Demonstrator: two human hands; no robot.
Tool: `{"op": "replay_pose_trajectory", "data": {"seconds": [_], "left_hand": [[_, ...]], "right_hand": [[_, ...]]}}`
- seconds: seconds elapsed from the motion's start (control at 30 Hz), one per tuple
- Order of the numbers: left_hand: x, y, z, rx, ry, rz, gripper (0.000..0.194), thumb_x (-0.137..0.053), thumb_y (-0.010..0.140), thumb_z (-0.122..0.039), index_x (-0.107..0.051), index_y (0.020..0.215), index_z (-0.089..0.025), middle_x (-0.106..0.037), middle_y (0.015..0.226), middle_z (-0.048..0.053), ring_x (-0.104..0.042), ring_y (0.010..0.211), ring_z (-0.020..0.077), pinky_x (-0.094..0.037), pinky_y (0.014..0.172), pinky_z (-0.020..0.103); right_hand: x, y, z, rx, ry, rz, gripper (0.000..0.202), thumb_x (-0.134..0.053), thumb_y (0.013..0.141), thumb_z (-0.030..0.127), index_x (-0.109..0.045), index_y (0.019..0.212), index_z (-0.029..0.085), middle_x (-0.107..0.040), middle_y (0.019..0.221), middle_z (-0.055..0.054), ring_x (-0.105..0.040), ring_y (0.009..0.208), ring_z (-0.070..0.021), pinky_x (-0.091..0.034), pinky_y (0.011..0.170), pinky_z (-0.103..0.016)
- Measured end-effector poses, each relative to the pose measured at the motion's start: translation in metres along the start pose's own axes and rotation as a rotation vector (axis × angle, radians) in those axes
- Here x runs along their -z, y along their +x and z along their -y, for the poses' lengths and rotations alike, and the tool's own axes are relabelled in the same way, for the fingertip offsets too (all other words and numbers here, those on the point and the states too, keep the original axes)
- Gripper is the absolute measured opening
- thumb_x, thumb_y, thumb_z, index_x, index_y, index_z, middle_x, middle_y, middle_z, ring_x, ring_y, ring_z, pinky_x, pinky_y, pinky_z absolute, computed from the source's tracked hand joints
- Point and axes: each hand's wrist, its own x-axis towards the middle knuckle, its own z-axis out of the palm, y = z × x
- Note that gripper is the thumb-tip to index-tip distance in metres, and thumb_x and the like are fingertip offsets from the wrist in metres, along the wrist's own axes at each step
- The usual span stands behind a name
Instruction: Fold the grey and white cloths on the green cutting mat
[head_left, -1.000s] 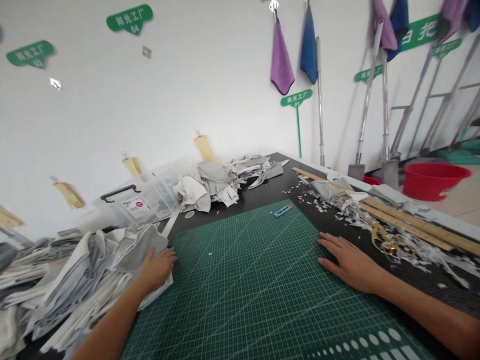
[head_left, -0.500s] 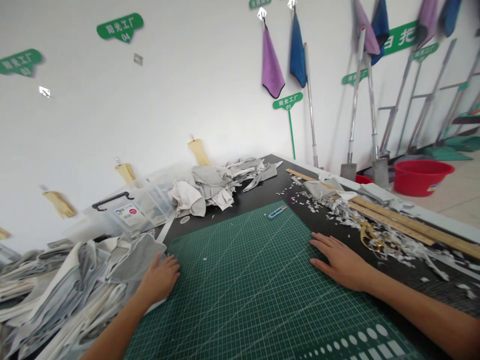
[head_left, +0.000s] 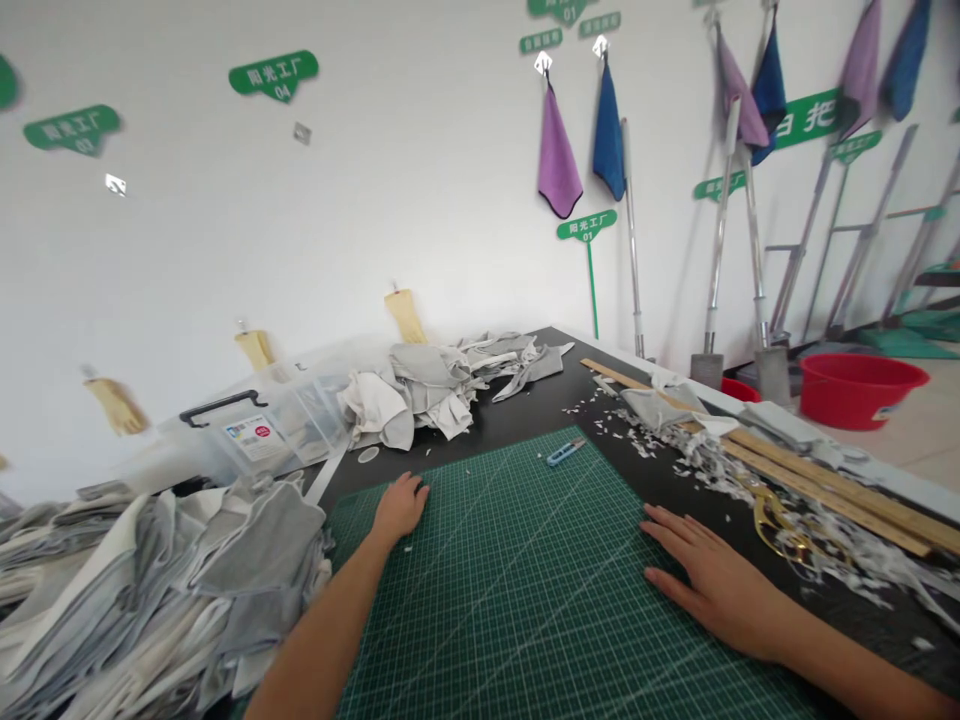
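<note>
My left hand [head_left: 400,508] rests near the far left edge of the green cutting mat [head_left: 495,570], its fingers loosely bent and nothing seen in them. On the mat's right edge lies my right hand [head_left: 705,572], palm down with fingers stretched out, holding nothing. Small blue thread snips [head_left: 565,452] lie at the mat's far right corner, apart from both hands. Left of my left forearm is a heap of grey and white fabric pieces [head_left: 255,560]. Gold-handled scissors [head_left: 780,525] sit among white scraps to the right of my right hand.
A clear plastic box [head_left: 292,425] with a black handle stands behind the fabric heap. More crumpled cloth [head_left: 431,375] lies at the back. Wooden rulers [head_left: 817,480] run along the table's right side among white shreds [head_left: 697,455]. A red basin [head_left: 859,390] is beyond the table.
My left hand has moved off the fabric heap's edge, forward and right onto the mat. My right hand stays by the mat's right edge. The view has tilted up slightly.
</note>
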Motion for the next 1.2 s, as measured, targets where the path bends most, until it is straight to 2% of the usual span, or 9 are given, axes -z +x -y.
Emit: {"op": "replay_pose_trajectory", "data": {"seconds": [0.1,0.23,0.53,0.67,0.8,0.87,1.03,1.13,1.2], "left_hand": [[-0.019,0.029,0.0,0.145,-0.036,-0.049,0.054,-0.029,0.087,-0.05,-0.055,0.12,-0.016,-0.04,0.135,0.02,-0.035,0.127,0.0289,-0.029,0.1,0.045],[-0.032,0.062,0.005,0.271,-0.079,-0.074,0.055,-0.033,0.083,-0.058,-0.056,0.119,-0.024,-0.029,0.142,0.016,-0.026,0.131,0.0325,-0.021,0.101,0.052],[-0.048,0.126,0.028,0.418,-0.186,-0.008,0.077,-0.039,0.069,-0.073,-0.048,0.127,-0.023,-0.037,0.136,0.02,-0.029,0.128,0.0378,-0.021,0.098,0.056],[-0.051,0.143,0.035,0.422,-0.216,-0.023,0.07,-0.046,0.069,-0.068,-0.053,0.122,-0.023,-0.047,0.13,0.017,-0.035,0.125,0.0366,-0.023,0.098,0.054],[-0.048,0.15,0.039,0.408,-0.247,-0.101,0.061,-0.048,0.074,-0.057,-0.051,0.123,-0.02,-0.054,0.124,0.015,-0.049,0.113,0.0345,-0.032,0.094,0.049],[-0.045,0.15,0.038,0.379,-0.256,-0.179,0.058,-0.045,0.078,-0.051,-0.048,0.127,-0.019,-0.053,0.126,0.014,-0.05,0.112,0.0322,-0.035,0.094,0.045],[-0.04,0.137,0.028,0.256,-0.285,-0.417,0.059,-0.042,0.083,-0.04,-0.036,0.135,-0.012,-0.042,0.136,0.014,-0.037,0.126,0.0262,-0.029,0.103,0.036],[-0.033,0.126,0.021,0.135,-0.363,-0.619,0.067,-0.05,0.079,-0.038,-0.034,0.136,-0.007,-0.039,0.136,0.018,-0.033,0.128,0.0303,-0.029,0.104,0.039],[-0.019,0.119,0.016,0.06,-0.397,-0.712,0.077,-0.055,0.076,-0.038,-0.027,0.139,-0.005,-0.034,0.14,0.019,-0.026,0.132,0.033,-0.025,0.106,0.042]], "right_hand": [[-0.006,0.001,-0.006,0.005,0.003,-0.003,0.055,-0.042,0.083,0.055,-0.048,0.129,0.024,-0.037,0.141,-0.007,-0.035,0.129,-0.0285,-0.029,0.107,-0.05],[-0.01,0.003,-0.01,-0.005,-0.017,0.008,0.054,-0.044,0.083,0.054,-0.046,0.13,0.027,-0.033,0.143,-0.004,-0.034,0.129,-0.0294,-0.029,0.107,-0.052],[-0.021,0.003,-0.017,-0.025,-0.071,0.03,0.058,-0.047,0.081,0.054,-0.039,0.134,0.034,-0.027,0.145,0.001,-0.033,0.129,-0.0317,-0.033,0.104,-0.054],[-0.031,0.0,-0.024,-0.041,-0.064,0.01,0.061,-0.051,0.078,0.054,-0.036,0.135,0.037,-0.028,0.144,0.003,-0.034,0.127,-0.0345,-0.035,0.102,-0.057],[-0.039,-0.002,-0.03,-0.042,-0.047,-0.006,0.063,-0.054,0.077,0.052,-0.035,0.135,0.039,-0.028,0.144,0.003,-0.034,0.127,-0.0362,-0.035,0.102,-0.058],[-0.041,-0.002,-0.032,-0.027,-0.059,-0.011,0.063,-0.054,0.077,0.052,-0.034,0.136,0.038,-0.028,0.144,0.002,-0.035,0.127,-0.0362,-0.036,0.101,-0.058],[-0.042,-0.002,-0.034,0.025,-0.143,-0.007,0.063,-0.051,0.08,0.048,-0.031,0.138,0.034,-0.027,0.146,-0.001,-0.036,0.127,-0.0347,-0.038,0.099,-0.056],[-0.04,-0.001,-0.031,0.039,-0.17,-0.011,0.063,-0.05,0.081,0.049,-0.031,0.138,0.033,-0.027,0.146,-0.003,-0.036,0.126,-0.0341,-0.039,0.098,-0.055],[-0.039,-0.001,-0.029,0.034,-0.17,-0.011,0.062,-0.05,0.081,0.049,-0.032,0.138,0.032,-0.027,0.146,-0.002,-0.036,0.127,-0.0338,-0.038,0.099,-0.055]]}}
